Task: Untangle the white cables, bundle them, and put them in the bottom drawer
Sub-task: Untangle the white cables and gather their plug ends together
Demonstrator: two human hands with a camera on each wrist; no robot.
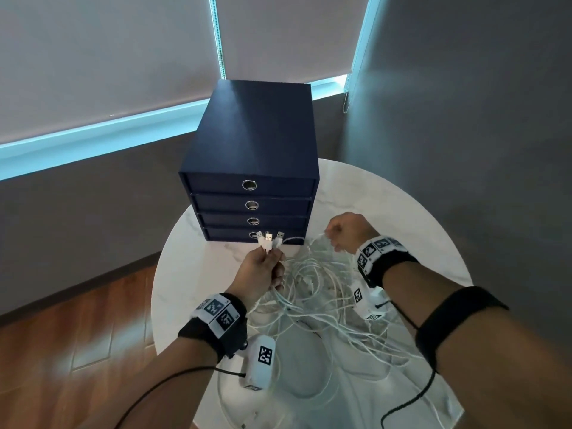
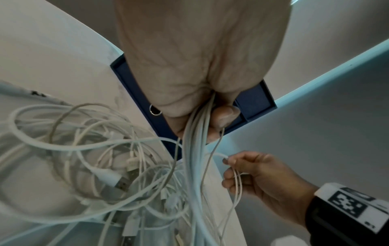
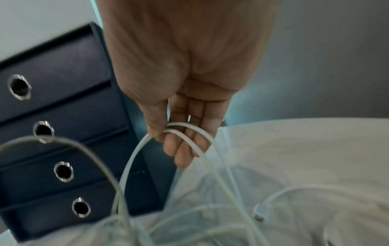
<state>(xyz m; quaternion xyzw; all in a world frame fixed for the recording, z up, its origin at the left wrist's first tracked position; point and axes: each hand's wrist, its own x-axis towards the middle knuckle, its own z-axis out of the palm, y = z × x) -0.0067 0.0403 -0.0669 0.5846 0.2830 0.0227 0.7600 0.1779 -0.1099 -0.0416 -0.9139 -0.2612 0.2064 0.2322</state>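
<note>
A tangle of white cables (image 1: 315, 289) lies on the round white table (image 1: 418, 230) in front of a dark blue drawer box (image 1: 253, 150). My left hand (image 1: 263, 264) grips several cable ends, and their USB plugs (image 1: 268, 237) stick up in front of the bottom drawer (image 1: 235, 234). In the left wrist view the gripped strands (image 2: 195, 133) run down out of the fist into the tangle (image 2: 88, 166). My right hand (image 1: 343, 230), raised at the right of the box, pinches a thin white cable loop (image 3: 189, 133) between thumb and fingers (image 3: 179, 149). All drawers (image 3: 52, 149) are closed.
The drawer box stands at the table's back edge, near a grey wall and window blinds. Cables spill toward the table's front edge (image 1: 278, 397). Wooden floor (image 1: 77, 335) shows to the left. Black wires (image 1: 411, 394) run from the wrist cameras.
</note>
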